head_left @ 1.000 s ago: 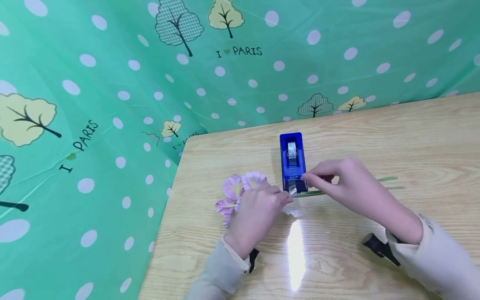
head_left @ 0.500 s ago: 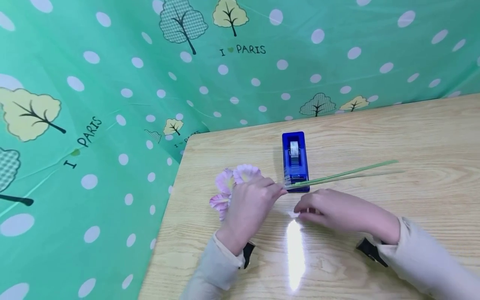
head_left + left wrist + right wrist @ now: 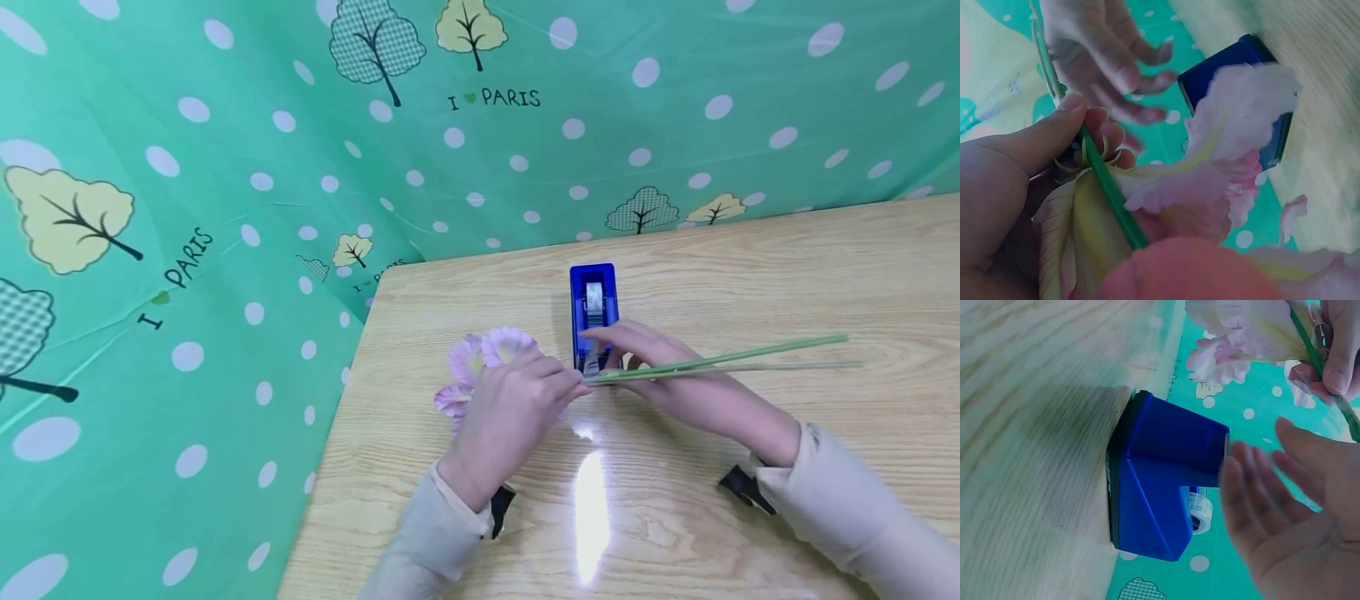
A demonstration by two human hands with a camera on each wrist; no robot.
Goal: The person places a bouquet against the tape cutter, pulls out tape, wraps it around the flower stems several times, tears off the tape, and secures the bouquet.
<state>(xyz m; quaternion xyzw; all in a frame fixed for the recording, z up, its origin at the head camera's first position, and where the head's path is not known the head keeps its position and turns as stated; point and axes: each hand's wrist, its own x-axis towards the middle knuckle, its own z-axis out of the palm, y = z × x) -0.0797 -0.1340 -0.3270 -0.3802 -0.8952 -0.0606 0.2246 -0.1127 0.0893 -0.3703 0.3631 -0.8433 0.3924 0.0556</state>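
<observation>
In the head view my left hand [image 3: 513, 408] pinches the stems of pale purple artificial flowers [image 3: 506, 343]. Two thin green stems [image 3: 750, 354] run out to the right from its fingertips, and a glassy strip of clear tape [image 3: 591, 360] shows beside them. The left wrist view has thumb and fingers closed on a green stem [image 3: 1110, 187] just above the pink petals [image 3: 1210, 137]. My right hand [image 3: 675, 396] passes behind the stems, its fingers loosely bent and holding nothing. In the right wrist view those fingers are close to the serrated edge of a blue tape dispenser [image 3: 1154, 456].
The dispenser, with its white tape roll [image 3: 1200, 512], stands on a wooden table [image 3: 862, 275] behind the hands. A green dotted curtain [image 3: 487, 150] borders the table at the back and left. Black straps [image 3: 746, 487] show below the wrists.
My right hand let go of the tape at the dispenser's front, dropped toward the near side, then rose behind the stems. The left hand keeps hold of the flowers, with the stems tilted up.
</observation>
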